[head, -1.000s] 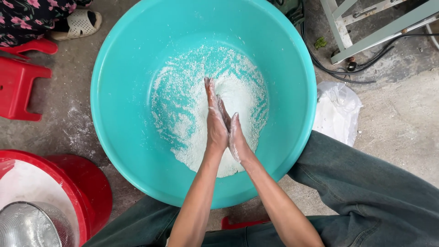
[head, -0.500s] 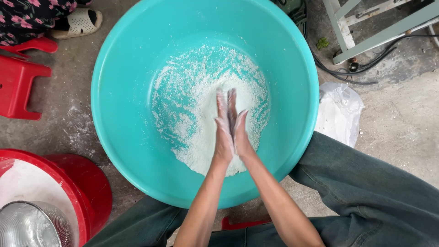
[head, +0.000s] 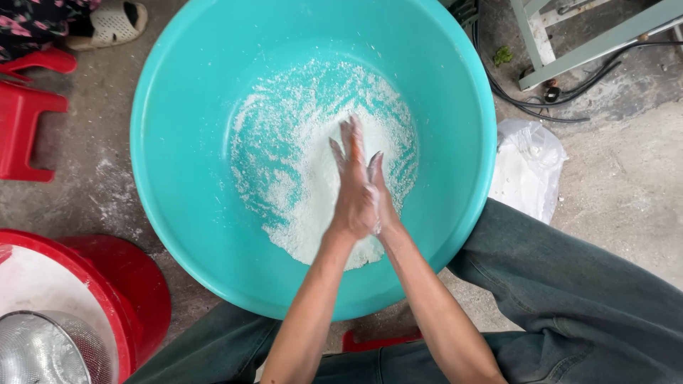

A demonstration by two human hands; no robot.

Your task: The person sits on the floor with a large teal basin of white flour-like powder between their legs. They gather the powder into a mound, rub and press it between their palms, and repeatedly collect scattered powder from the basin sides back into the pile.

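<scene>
Rubbing: left hand (head: 353, 186) and right hand (head: 379, 195) pressed palm to palm, flat, fingers straight and pointing away from the person, over the white powder (head: 324, 163)

Hands' state: both flattened vs. each other, no grip on anything solid; only a dusting of powder clings to skin (whether a pinch is caught btw. the palms, can't tell)

Change: a sec. ago the left fingertips led and the right hand sat lower at the wrist; half a sec. ago the two were about level; now the left leads again, reaching further up the heap

Meaning: reads as a back-and-forth sliding rub, palms shearing across each other, prob. breaking up or shedding powder into the basin; the spread of powder looks about the same across all three views

Powder: lies on the bottom of the teal basin (head: 178, 213), thick toward the near-right under the wrists, thin and speckled to the left, walls mostly bare

Basin: on the concrete floor (head: 626, 178), btw. the person's knees in dark trousers (head: 569, 299)

Nearby: white plastic bag (head: 528, 171) just beside the basin's right rim; red tub (head: 128, 284) w/ metal sieve (head: 43, 352) at lower left; red stool (head: 25, 121) at left; cables (head: 541, 107) at upper right
</scene>
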